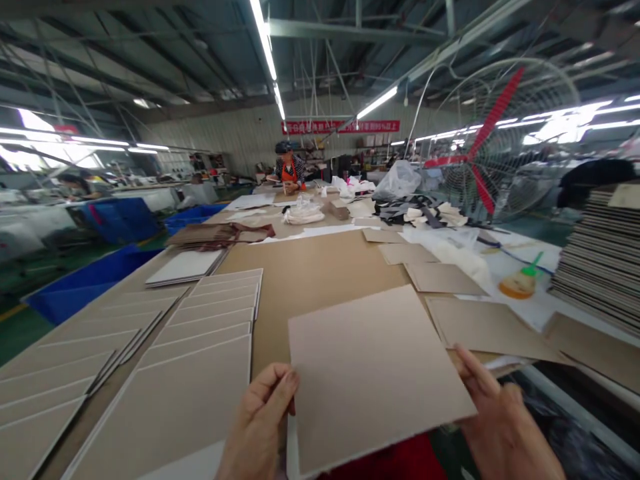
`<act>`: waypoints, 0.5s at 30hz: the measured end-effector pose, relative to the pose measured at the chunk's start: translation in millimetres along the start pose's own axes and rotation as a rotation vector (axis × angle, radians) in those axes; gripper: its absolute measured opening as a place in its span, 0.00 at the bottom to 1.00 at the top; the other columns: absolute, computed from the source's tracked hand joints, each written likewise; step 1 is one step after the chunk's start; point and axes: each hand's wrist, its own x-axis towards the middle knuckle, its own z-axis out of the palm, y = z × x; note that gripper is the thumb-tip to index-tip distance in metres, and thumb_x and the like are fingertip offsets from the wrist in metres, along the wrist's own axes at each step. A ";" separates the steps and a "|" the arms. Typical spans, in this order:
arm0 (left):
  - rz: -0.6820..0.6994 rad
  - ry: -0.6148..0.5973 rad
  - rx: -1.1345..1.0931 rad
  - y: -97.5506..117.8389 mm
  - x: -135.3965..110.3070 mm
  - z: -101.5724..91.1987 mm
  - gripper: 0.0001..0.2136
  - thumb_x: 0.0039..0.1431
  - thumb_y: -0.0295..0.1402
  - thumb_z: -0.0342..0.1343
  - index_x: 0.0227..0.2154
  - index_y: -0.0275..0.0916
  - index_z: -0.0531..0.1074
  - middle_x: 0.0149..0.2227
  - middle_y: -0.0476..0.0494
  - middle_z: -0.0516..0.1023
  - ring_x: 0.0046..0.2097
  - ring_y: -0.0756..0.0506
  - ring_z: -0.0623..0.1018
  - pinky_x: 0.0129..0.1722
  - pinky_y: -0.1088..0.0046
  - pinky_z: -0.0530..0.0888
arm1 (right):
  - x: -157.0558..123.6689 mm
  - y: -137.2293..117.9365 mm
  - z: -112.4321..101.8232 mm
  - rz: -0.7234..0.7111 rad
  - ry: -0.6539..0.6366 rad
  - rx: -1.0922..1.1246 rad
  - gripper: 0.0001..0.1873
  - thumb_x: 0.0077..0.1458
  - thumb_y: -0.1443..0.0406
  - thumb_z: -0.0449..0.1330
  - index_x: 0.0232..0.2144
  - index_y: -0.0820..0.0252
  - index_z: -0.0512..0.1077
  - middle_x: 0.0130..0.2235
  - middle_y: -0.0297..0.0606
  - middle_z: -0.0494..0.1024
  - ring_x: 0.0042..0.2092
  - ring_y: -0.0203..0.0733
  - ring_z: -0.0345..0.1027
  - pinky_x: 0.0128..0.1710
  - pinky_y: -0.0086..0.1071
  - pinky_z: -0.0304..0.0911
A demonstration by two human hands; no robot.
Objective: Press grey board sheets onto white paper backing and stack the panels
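Note:
A square grey-beige cardboard sheet (pixel 370 373) is held up in front of me, tilted above the table edge. My left hand (pixel 267 413) pinches its left edge between thumb and fingers. At the right edge, my right hand (pixel 500 413) grips near the lower corner with its index finger stretched along the side; part of its hold is hidden. Below the left hand, a white-edged strip shows under the sheet. To the left lies an overlapping row of cardboard sheets with white edges (pixel 200 373). Further loose cardboard sheets (pixel 495 327) lie fanned out on the right.
A tan board (pixel 320 267) covers the table's middle. At right stand a tall stack of boards (pixel 600 260), a glue bottle with green nozzle (pixel 520 283) and a large red-bladed fan (pixel 475 157). Blue bins (pixel 90 280) stand left. A person in an orange apron (pixel 290 172) works at the far end.

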 end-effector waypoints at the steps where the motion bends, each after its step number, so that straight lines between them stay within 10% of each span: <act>1: -0.029 -0.008 0.025 -0.2 -0.4 -2.8 0.16 0.52 0.46 0.63 0.25 0.38 0.68 0.22 0.54 0.66 0.26 0.52 0.66 0.27 0.79 0.65 | 4.9 -5.2 -6.0 0.020 0.027 -0.031 0.29 0.54 0.41 0.55 0.53 0.44 0.72 0.47 0.42 0.77 0.50 0.55 0.69 0.41 0.44 0.72; 9: -0.171 0.041 0.190 -24.0 -11.6 -13.3 0.22 0.47 0.54 0.62 0.23 0.38 0.68 0.20 0.53 0.65 0.22 0.53 0.63 0.22 0.80 0.61 | 11.9 -20.9 -10.4 -0.109 -0.005 -0.767 0.24 0.49 0.47 0.65 0.47 0.47 0.78 0.47 0.35 0.78 0.49 0.45 0.70 0.49 0.26 0.65; 15: -0.161 0.126 0.213 -29.4 -26.4 -7.6 0.24 0.42 0.55 0.65 0.26 0.37 0.69 0.18 0.56 0.65 0.21 0.54 0.62 0.22 0.80 0.59 | 1.8 -4.5 -27.7 -0.010 0.048 -0.676 0.24 0.42 0.48 0.69 0.41 0.50 0.81 0.39 0.35 0.80 0.39 0.42 0.75 0.34 0.19 0.70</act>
